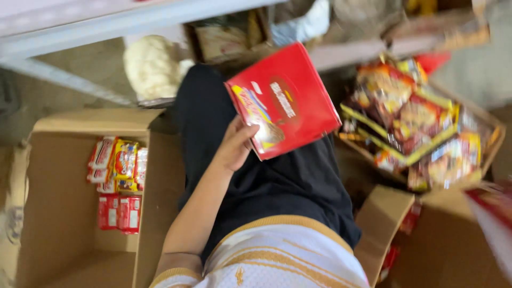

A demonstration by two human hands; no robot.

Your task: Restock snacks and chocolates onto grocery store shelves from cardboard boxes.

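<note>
A stockroom floor is showing around the person, with a pale metal shelf frame (106,24) crossing the top of the view and cardboard cartons standing on either side. The left hand (234,146) is gripping a flat red box (285,101) by its lower corner, thumb lying over the printed face and the fingers hidden behind it, so the box is hanging above the dark-trousered lap, tilted, clear of both cartons. The right hand is not appearing in the view at all.

To the person's left an open cardboard carton (58,213) is holding a few small red and yellow packets (117,165) bunched near its far wall, and most of its bottom is showing bare. To the right, a second carton (480,138) is brimming with glossy snack packets (416,122).

The risk, as I judge it, is lying in that one-corner grip: the box is wide and only pinched at an edge, so it could be swinging or slipping out, dropping onto the lap or floor and denting a corner.
</note>
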